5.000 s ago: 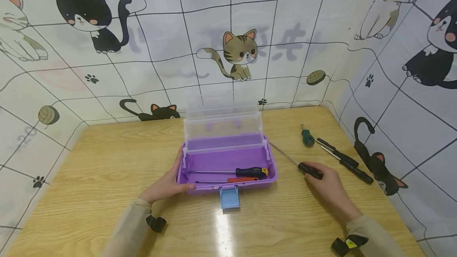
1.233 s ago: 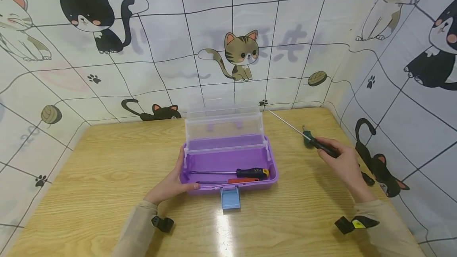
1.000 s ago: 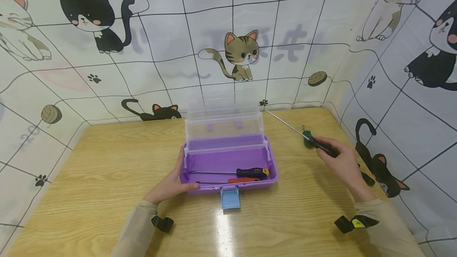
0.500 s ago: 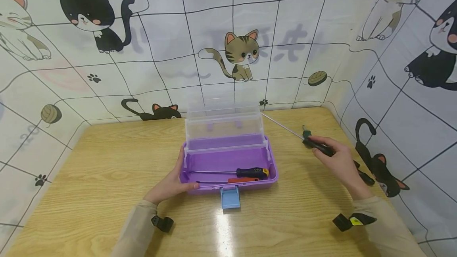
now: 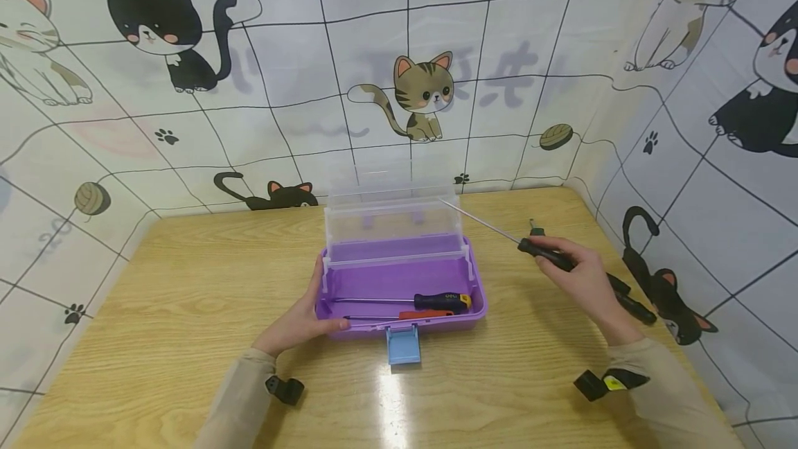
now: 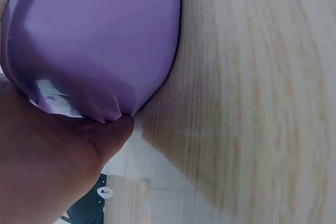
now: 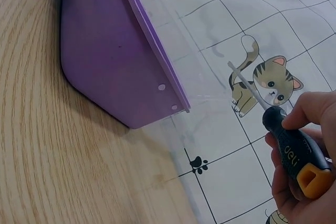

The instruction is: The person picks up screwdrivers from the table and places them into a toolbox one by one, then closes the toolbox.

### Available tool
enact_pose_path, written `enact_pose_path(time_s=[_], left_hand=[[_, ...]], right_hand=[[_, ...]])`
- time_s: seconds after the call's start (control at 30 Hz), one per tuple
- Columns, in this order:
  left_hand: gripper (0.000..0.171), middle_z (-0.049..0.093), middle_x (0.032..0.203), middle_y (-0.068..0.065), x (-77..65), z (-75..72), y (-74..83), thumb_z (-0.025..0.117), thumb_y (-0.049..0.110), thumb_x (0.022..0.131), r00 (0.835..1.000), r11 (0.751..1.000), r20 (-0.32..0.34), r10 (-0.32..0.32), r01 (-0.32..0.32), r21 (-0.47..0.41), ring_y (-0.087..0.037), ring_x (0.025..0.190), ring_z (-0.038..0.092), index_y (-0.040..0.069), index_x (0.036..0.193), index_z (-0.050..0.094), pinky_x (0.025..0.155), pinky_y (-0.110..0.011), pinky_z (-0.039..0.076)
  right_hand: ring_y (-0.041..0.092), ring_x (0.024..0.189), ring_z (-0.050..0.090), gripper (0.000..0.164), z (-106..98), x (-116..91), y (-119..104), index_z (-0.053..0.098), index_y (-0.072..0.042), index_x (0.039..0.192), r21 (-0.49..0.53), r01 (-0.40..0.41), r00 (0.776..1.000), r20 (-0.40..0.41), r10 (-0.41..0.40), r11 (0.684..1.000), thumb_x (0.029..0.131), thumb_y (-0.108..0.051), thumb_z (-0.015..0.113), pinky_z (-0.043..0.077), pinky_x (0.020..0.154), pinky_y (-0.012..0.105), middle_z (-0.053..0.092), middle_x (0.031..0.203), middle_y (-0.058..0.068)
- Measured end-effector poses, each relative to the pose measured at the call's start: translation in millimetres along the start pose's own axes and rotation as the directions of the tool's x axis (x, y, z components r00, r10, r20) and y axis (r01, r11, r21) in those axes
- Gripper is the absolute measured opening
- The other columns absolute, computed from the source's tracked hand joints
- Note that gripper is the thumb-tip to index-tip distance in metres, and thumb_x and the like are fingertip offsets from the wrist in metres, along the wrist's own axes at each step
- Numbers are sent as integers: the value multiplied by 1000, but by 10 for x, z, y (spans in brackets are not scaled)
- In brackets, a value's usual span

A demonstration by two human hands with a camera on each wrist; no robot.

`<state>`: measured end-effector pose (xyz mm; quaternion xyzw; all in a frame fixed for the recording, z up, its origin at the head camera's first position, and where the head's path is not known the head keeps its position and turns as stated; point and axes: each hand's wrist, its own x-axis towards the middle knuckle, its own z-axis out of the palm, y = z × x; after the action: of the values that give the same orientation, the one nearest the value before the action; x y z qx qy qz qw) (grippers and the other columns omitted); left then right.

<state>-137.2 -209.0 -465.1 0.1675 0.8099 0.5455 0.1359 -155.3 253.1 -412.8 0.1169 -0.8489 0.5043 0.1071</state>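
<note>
My left hand (image 5: 298,324) grips the left end of a purple toolbox (image 5: 374,280), thumb along its front rim. In the left wrist view, fingers lie against the box's wall (image 6: 100,35). The box's clear lid (image 5: 389,226) stands raised at the back. Inside lie a black-and-yellow screwdriver (image 5: 439,303) and a red-handled screwdriver (image 5: 427,314). My right hand (image 5: 584,281) holds another screwdriver (image 5: 546,253) by its dark handle, raised right of the box, shaft pointing up and left. The right wrist view shows the handle's yellow end (image 7: 314,180).
A green-handled screwdriver (image 5: 536,228), partly hidden by my right hand, lies at the back right. More black-handled tools (image 5: 634,306) lie near the table's right edge, also partly covered. A blue latch (image 5: 403,346) hangs down at the box's front. Cat-print walls border the wooden table (image 5: 206,283).
Over five seconds, my right hand has raised the screwdriver from near the table. In the last second it has shifted left, bringing the tip in front of the lid. Left hand and toolbox stay put.
</note>
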Motion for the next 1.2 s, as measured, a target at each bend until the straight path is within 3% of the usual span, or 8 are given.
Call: enact_pose_path(time_s=[0.43,0.67,0.77,1.0,1.2], left_hand=[[127,-22,158,-5,6,-6,-9,81,27,79,1000,1000,6,-13,13,5,-34,143,-11,35,149,-24,110,-63,2],[127,-22,158,-5,5,-6,-6,82,26,78,1000,1000,5,-9,9,-9,-35,143,-11,35,149,-24,109,-63,2],[127,-22,158,-5,5,-3,-2,82,25,78,1000,1000,6,-4,4,-14,-34,143,-11,36,149,-24,110,-63,1],[127,-22,158,-4,9,-5,-12,82,24,78,1000,1000,8,4,-4,-15,-34,143,-12,36,148,-24,109,-64,1],[127,-22,158,-4,11,-3,-8,81,26,79,1000,1000,8,-3,3,-11,-33,143,-13,37,148,-24,109,-64,0]], right_hand=[[0,94,57,33,78,31,-5,65,1,122,14,41,999,20,-41,999,90,-2,66,49,67,14,62,120,16],[-2,101,56,32,115,36,-21,67,0,121,44,71,997,15,-72,996,89,0,67,49,74,13,63,118,-7],[-2,102,57,32,135,43,-20,67,0,121,56,86,996,20,-87,995,88,1,67,49,74,13,63,117,-10],[-2,101,57,29,175,58,-34,68,0,119,51,74,997,32,-76,996,90,0,65,50,74,14,63,121,17],[0,96,58,28,214,79,-59,68,1,118,21,68,997,40,-69,997,90,-2,66,50,69,16,62,121,20]])
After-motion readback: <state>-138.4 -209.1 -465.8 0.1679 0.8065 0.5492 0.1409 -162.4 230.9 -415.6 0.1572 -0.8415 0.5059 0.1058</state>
